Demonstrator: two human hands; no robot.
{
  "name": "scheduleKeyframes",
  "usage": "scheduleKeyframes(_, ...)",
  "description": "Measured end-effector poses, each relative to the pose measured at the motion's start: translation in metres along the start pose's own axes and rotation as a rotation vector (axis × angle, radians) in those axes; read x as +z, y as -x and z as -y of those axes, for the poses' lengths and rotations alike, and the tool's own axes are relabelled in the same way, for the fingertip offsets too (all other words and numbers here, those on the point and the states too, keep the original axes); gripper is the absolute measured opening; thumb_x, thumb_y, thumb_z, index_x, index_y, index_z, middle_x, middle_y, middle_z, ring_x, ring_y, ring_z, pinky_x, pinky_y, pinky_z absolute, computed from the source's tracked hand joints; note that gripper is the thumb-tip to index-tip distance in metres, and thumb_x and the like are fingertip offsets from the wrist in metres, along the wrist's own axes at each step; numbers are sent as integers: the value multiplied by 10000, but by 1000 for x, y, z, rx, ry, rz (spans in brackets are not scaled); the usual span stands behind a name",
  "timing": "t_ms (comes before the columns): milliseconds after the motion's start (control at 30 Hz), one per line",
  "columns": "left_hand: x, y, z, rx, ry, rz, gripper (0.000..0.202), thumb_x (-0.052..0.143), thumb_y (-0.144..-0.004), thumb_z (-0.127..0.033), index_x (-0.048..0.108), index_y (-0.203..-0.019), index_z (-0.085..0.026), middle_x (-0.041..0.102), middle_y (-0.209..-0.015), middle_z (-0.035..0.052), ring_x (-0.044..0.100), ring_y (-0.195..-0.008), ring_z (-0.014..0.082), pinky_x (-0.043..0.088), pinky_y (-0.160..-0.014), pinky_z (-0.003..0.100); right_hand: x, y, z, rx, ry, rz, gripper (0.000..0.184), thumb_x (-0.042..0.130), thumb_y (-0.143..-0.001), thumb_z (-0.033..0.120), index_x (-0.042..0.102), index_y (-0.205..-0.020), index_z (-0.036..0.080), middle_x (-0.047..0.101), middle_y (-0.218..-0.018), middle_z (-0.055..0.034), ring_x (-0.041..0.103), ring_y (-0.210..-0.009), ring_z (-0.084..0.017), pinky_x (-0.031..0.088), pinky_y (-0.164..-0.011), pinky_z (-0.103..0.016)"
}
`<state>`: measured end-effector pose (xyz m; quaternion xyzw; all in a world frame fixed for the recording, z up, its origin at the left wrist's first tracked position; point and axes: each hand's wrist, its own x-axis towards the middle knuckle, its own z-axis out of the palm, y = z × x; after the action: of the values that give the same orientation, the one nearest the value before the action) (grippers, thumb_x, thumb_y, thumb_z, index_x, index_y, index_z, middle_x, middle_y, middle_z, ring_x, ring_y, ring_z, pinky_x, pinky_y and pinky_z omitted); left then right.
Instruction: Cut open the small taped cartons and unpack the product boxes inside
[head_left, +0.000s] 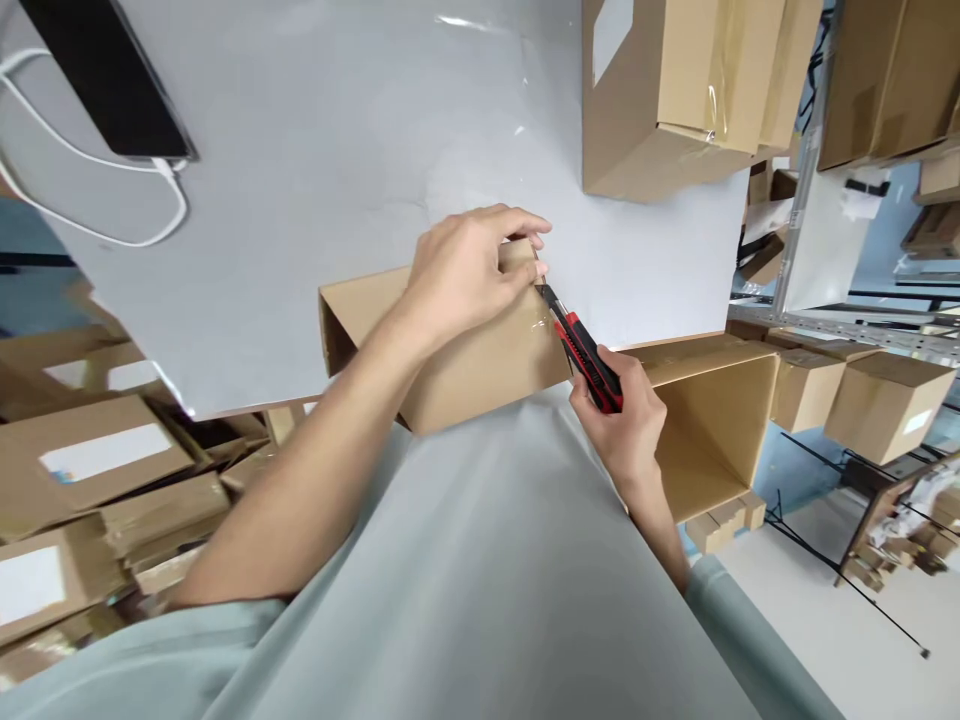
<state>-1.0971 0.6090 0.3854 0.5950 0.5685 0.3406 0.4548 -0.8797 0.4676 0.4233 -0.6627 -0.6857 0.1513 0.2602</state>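
A cardboard box [480, 370] lies on its side at the near edge of the table, against my shirt; its left end is open. My left hand [469, 265] grips the box near its right end, thumb on one side and fingers over the far edge. In my right hand [622, 410] is a red and black utility knife [586, 355], its tip at the right end of the box close to my left thumb. Clear tape shows on the box beside the knife. The blade's very tip is hard to make out.
On the grey table [315, 130] stand a taped carton [675, 100] at far right and a black phone [105, 75] with a white cable at far left. An open carton [712, 420] sits right of my right hand. Stacked boxes [90, 450] fill the left floor; shelving [795, 220] stands right.
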Motion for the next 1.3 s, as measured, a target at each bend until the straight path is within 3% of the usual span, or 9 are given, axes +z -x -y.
scheduleKeyframes(267,1,-6,9,-34,99,-4,181,856,-874,-322,833,-1039,-394,831,-1100,7,734,-1221,380,537,-1169,585,8,10,21,-62,268,-72,284,634,-1075,233,705,-1348,261,833,-1117,-51,834,-925,-181,672,-721,-264)
scheduleKeyframes(500,4,-11,26,76,72,0,285,918,-854,-392,808,-1116,-400,833,-1150,-59,705,-1142,331,468,-1261,615,9,22,43,-27,406,-59,290,608,-1115,225,725,-1379,253,826,-1219,-81,831,-977,-180,644,-717,-247)
scheduleKeyframes(700,21,-9,38,68,312,-184,118,841,-932,-448,781,-1027,-410,831,-1039,-59,629,-1342,335,375,-1352,610,13,30,51,50,436,-26,317,558,-1150,255,722,-1422,257,805,-1273,-104,819,-1037,-196,626,-709,-257)
scheduleKeyframes(867,20,-11,41,153,129,-93,193,808,-932,-577,798,-1069,-442,826,-1084,-56,604,-1449,341,361,-1371,572,17,24,58,78,483,29,343,504,-1149,188,727,-1403,245,799,-1297,-104,808,-971,-182,584,-674,-251)
scheduleKeyframes(1000,13,-9,32,114,73,-53,236,810,-927,-567,807,-1123,-435,830,-1094,-42,665,-1358,353,449,-1285,582,8,21,70,111,520,126,425,464,-1122,107,701,-1442,256,798,-1296,-85,787,-952,-182,544,-637,-251)
scheduleKeyframes(1133,7,2,9,69,-100,17,281,790,-948,-419,799,-1229,-406,826,-1216,-27,719,-1251,338,514,-1182,570,-6,24,80,136,569,239,442,496,-1097,76,685,-1447,268,794,-1251,-79,759,-928,-189,498,-606,-259)
scheduleKeyframes(1300,4,10,-9,35,-192,60,302,753,-969,-338,774,-1262,-411,815,-1278,-32,707,-1293,294,526,-1185,494,-21,27,82,155,632,313,404,519,-1098,68,706,-1394,269,796,-1212,-71,729,-870,-175,427,-577,-260)
